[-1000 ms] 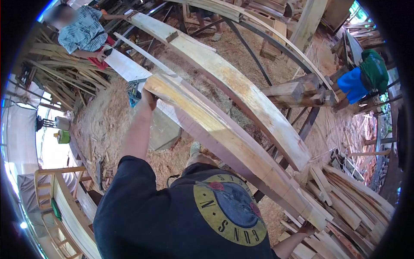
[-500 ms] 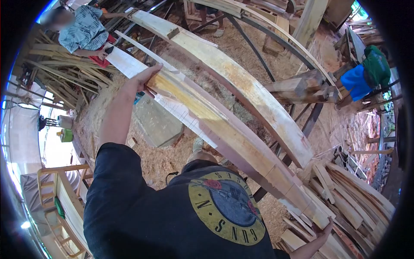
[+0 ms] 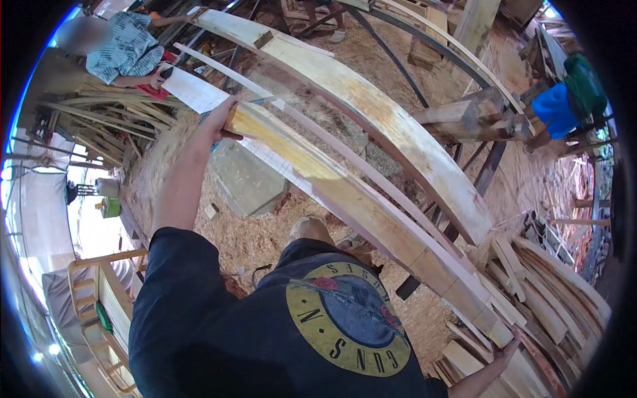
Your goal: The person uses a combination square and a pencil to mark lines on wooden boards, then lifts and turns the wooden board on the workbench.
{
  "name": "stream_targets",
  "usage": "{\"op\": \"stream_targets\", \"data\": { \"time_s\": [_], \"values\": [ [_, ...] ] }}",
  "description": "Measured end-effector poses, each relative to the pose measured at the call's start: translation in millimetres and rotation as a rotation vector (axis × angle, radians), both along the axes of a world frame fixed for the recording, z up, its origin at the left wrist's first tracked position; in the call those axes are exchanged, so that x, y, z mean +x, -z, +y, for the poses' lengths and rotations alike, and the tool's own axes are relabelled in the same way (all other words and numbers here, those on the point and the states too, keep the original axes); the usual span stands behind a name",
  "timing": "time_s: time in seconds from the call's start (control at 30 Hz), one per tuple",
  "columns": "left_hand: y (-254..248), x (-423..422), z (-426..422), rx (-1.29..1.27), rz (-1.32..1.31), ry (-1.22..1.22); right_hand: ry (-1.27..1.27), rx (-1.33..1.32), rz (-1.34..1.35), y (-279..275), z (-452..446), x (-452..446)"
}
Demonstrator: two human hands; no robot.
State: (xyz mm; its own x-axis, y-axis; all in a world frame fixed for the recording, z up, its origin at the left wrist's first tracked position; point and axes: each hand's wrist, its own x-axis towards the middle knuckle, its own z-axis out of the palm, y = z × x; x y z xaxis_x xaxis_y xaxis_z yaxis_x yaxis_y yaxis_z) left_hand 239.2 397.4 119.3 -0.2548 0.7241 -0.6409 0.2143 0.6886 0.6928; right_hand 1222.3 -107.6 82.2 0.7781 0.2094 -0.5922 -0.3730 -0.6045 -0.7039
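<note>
A long, slightly curved wooden plank [image 3: 318,176], yellowish with pencil lines across it, stretches diagonally in front of me, held at both ends. My left hand [image 3: 220,121] is closed around its upper-left end. At the lower-right end my right hand [image 3: 505,353] grips the plank's tip, its fingers partly hidden. Under and beside the plank lies a white board [image 3: 192,91], whose far end another person's hand touches. A narrow pale strip of wood [image 3: 345,152] runs alongside, on the far side of the plank.
Beyond stands a big curved timber [image 3: 391,119]. Offcuts [image 3: 551,292] are piled at the right. A person in a patterned shirt [image 3: 123,50] is at the upper left, and another in blue shorts [image 3: 556,111] at the right. A slab [image 3: 245,179] rests on sawdust.
The plank has shifted slightly toward my body, with both hands still on it. A gap now shows between it and the pale strip. My view has turned a little.
</note>
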Motion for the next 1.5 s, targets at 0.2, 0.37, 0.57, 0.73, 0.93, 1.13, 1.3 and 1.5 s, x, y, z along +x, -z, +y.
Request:
{"op": "stream_targets", "data": {
  "time_s": [0.2,0.37,0.57,0.73,0.93,1.13,1.3,1.5],
  "values": [
    [12.0,-18.3,2.6,-0.007,-0.048,0.022,-0.068,0.008,0.18,17.5,-21.8,36.9],
    [24.7,-32.5,-1.5,0.03,-0.112,0.003,-0.196,-0.109,0.188,-11.6,-3.4,13.3],
    [6.6,-29.7,-24.7,0.061,-0.265,0.015,-0.194,-0.064,0.318,0.5,-18.0,35.5],
    [-4.7,-44.0,-25.8,-0.024,-0.311,0.062,-0.424,-0.447,0.292,-32.2,40.8,-11.2],
    [-28.9,-38.4,-9.9,-0.215,-0.245,0.176,-0.506,-0.755,0.201,21.3,24.9,39.9],
    [4.1,-68.1,12.6,-0.267,-0.096,0.278,-0.513,-0.693,0.261,26.7,32.6,30.7],
    [20.2,-66.4,28.3,-0.429,0.007,0.282,-0.501,-0.669,0.25,34.9,45.1,18.6],
    [67.1,-76.4,52.3,-0.638,0.241,0.341,-0.477,-0.628,0.235,39.9,47.4,10.1]
  ]
}}
